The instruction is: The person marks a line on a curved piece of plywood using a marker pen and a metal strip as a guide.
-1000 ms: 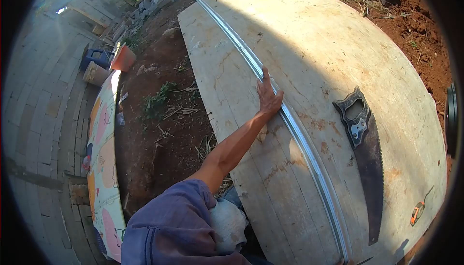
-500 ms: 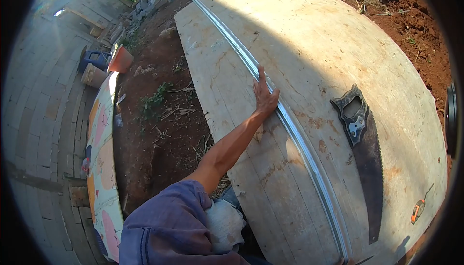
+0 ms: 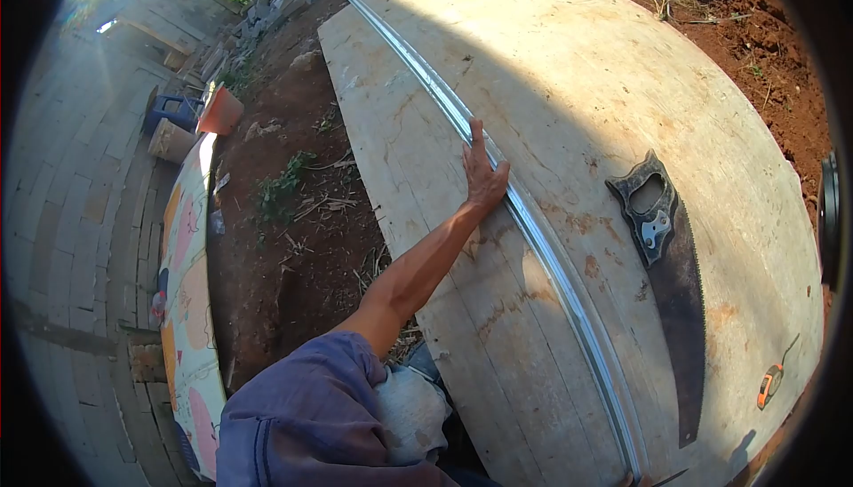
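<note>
A long, shiny metal profile [image 3: 569,289] runs across the wooden board [image 3: 418,194], from the far left corner to the bottom edge of the view. My left hand [image 3: 485,176] grips it near its middle, with one finger stretched along the metal and the thumb on the right side. Only a sliver of my right hand [image 3: 641,481] shows at the near end of the profile; its fingers are mostly cut off by the frame. A thin dark pointed object [image 3: 673,477] sticks out beside it, too little visible to name.
A hand saw [image 3: 671,309] with a worn dark handle lies on the board, right of the profile. Farther right is an orange and black tape measure [image 3: 770,387]. Buckets [image 3: 220,109] and a patterned panel [image 3: 188,309] stand left, beside a block wall [image 3: 71,220]. Reddish soil surrounds the board.
</note>
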### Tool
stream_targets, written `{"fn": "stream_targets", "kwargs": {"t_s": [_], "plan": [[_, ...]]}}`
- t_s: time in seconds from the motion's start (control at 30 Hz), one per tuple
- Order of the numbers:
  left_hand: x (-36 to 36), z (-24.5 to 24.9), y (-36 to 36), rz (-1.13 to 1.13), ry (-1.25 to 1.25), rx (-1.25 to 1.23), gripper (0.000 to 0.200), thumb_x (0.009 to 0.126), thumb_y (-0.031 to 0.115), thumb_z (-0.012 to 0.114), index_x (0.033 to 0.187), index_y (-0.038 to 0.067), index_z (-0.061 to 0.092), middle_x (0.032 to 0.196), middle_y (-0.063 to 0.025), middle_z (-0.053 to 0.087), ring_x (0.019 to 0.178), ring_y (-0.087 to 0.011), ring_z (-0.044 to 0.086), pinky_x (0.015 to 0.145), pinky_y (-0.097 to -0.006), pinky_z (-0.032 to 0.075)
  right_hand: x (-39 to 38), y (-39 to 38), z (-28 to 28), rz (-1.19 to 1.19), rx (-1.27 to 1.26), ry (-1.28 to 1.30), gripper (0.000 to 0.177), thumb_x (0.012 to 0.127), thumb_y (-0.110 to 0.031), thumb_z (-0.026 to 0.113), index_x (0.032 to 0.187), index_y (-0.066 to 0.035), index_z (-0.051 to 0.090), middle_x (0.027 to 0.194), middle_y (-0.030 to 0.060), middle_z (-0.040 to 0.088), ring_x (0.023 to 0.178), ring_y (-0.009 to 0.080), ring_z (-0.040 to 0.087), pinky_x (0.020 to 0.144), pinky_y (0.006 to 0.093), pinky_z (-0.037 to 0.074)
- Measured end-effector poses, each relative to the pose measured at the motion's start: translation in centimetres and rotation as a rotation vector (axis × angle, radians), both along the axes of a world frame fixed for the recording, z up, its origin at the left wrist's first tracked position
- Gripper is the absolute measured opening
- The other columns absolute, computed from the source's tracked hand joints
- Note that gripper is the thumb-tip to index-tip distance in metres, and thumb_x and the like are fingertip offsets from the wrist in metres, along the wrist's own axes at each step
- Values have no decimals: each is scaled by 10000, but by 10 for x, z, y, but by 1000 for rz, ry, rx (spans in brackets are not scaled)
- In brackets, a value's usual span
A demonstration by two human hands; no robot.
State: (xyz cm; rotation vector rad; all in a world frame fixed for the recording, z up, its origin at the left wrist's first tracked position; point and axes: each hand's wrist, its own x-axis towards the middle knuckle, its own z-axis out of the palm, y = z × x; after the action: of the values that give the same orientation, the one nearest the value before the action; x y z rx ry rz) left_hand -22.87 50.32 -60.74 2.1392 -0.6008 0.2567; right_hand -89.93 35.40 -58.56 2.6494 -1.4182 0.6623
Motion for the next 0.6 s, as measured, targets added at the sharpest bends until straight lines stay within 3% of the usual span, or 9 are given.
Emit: {"fn": "stream_targets", "kwargs": {"t_s": [0.27, 0.6], "plan": [[0, 2, 3, -27, 2, -29, 1010, 702, 39, 547, 1513, 72, -55, 1535, -225, 199, 1424, -394, 179, 1148, -572, 15, 9, 1, 8, -2, -18, 15, 358, 933, -356, 590, 968, -1, 632, 987, 191, 628, 949, 420, 581, 904, 572, 406], [1, 0, 6, -59, -18, -20, 1024, 711, 52, 564, 1515, 94, -68, 1533, -221, 205, 1418, -395, 198, 1153, -564, 22, -5, -2, -4, 11, 6, 10, 395, 940, -397, 564, 977, -10, 636, 1008, 177, 631, 969, 408, 587, 954, 579, 385]]}}
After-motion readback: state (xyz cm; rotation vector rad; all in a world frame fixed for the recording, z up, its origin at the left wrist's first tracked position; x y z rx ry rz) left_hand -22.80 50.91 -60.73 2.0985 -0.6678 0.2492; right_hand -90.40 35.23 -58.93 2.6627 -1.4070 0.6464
